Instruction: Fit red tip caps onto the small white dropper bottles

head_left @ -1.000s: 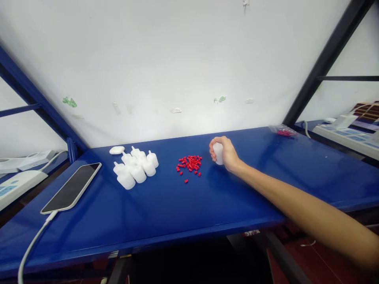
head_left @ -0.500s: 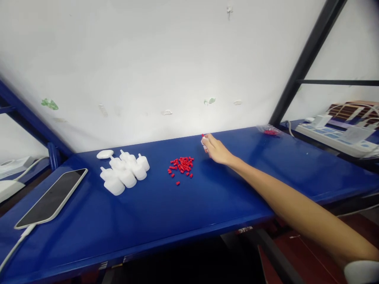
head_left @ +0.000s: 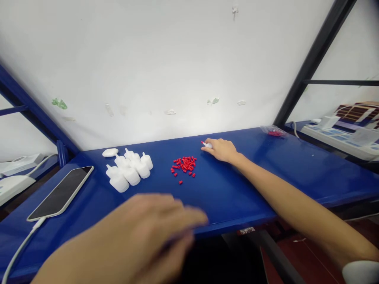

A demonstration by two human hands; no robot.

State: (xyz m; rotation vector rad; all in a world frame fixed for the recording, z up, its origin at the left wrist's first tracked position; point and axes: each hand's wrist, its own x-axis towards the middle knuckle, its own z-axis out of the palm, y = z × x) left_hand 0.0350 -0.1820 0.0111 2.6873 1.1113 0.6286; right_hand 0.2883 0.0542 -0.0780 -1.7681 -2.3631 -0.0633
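My right hand [head_left: 223, 150] is curled around one small white bottle [head_left: 208, 145], its red tip [head_left: 202, 142] pointing left, towards the back of the tabletop [head_left: 225, 197], right of the loose red caps [head_left: 185, 165]; my left hand [head_left: 139, 232], blurred, hangs over the near edge, fingers partly bent, and I cannot tell whether it holds anything; I judge the step to be setting this bottle aside; the next move seems to call for loosening my grip gently, then reaching towards the uncapped bottles [head_left: 132, 176] on the left

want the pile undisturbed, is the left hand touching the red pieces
Apart: the head view shows blue tabletop between the left hand and the red pieces.
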